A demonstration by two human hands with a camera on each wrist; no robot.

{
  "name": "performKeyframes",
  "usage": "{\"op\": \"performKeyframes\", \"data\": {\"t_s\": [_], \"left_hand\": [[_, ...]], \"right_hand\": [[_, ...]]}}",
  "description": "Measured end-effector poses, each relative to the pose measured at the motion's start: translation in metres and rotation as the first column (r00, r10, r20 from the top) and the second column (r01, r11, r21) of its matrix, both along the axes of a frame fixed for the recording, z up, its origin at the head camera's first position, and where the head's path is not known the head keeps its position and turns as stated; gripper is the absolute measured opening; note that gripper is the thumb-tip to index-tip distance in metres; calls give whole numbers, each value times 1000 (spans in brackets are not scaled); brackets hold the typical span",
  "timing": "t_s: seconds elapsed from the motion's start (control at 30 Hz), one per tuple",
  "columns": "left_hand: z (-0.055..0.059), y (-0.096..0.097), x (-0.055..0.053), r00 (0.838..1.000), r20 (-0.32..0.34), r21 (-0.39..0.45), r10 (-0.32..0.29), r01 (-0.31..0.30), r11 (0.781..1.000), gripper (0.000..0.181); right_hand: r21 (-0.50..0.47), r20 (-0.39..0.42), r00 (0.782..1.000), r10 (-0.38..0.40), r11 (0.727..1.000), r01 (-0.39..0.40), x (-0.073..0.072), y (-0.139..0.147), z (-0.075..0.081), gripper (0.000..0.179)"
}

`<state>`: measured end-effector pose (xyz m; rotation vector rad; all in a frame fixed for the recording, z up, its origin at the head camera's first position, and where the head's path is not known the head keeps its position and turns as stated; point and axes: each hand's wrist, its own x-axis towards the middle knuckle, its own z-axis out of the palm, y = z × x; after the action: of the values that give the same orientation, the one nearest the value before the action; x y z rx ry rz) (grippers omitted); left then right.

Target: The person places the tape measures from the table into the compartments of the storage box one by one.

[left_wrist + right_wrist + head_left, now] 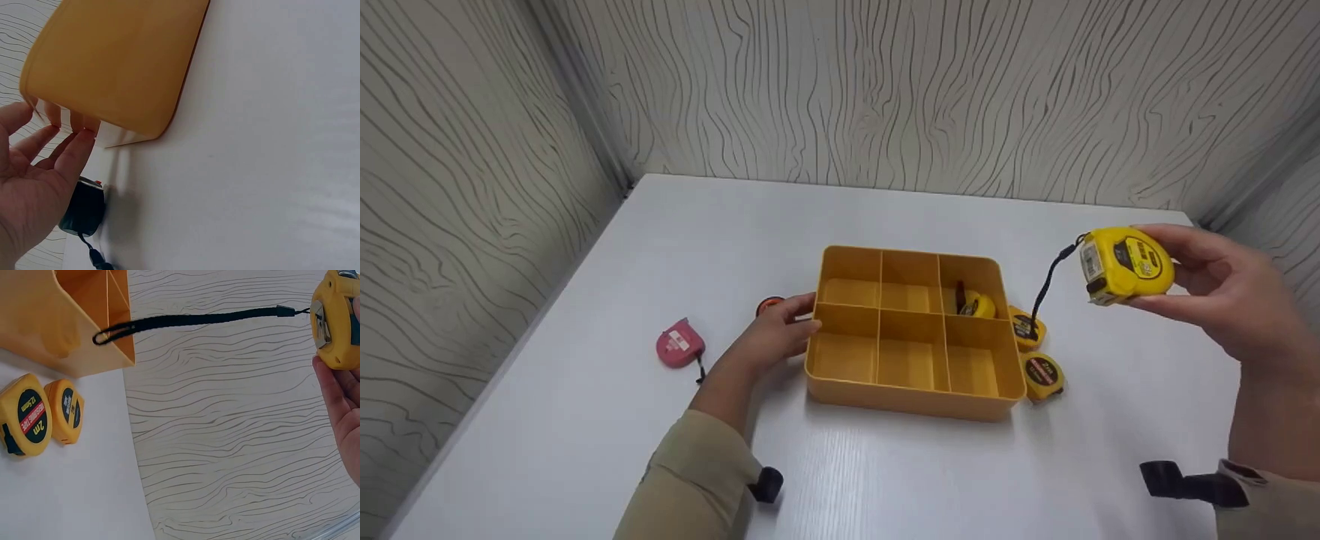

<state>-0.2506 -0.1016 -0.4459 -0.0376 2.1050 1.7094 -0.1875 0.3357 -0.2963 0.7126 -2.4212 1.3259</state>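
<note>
My right hand [1222, 289] grips a yellow tape measure [1132, 266] up in the air, right of the box. From its corner a black wrist strap [197, 319] hangs toward the box. With fingers fairly straight, my left hand [772, 334] touches the left side of an orange-yellow box [915, 405] with six compartments; fingertips [84, 138] meet its outer wall in the left wrist view. Inside the back right compartment lies a yellow tape measure [979, 306]. Two more yellow tape measures, one marked 2m [27, 415] and one beside it [66, 410], lie against the box's right side.
A pink tape measure [679, 345] with a dark cord rests on the white table [585, 442], left of my left hand. Behind that hand sits a dark tape measure [84, 207] with an orange edge. Wood-patterned panels [840, 90] stand at the back and sides.
</note>
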Motion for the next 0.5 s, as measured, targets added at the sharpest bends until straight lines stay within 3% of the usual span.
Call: {"op": "performKeyframes", "data": {"t_s": [0.1, 0.37, 0.5], "left_hand": [[0, 0, 0, 1000, -3, -4, 2, -2, 1000, 57], [-1, 1, 0, 1000, -8, -16, 7, -7, 1000, 61], [-1, 0, 0, 1000, -5, 13, 1, -1, 1000, 61]], "right_hand": [[-23, 3, 1000, 31, 999, -31, 0, -5, 4, 63], [55, 21, 1000, 22, 998, -23, 0, -12, -2, 66], [-26, 45, 993, 107, 994, -106, -1, -15, -2, 67]]}}
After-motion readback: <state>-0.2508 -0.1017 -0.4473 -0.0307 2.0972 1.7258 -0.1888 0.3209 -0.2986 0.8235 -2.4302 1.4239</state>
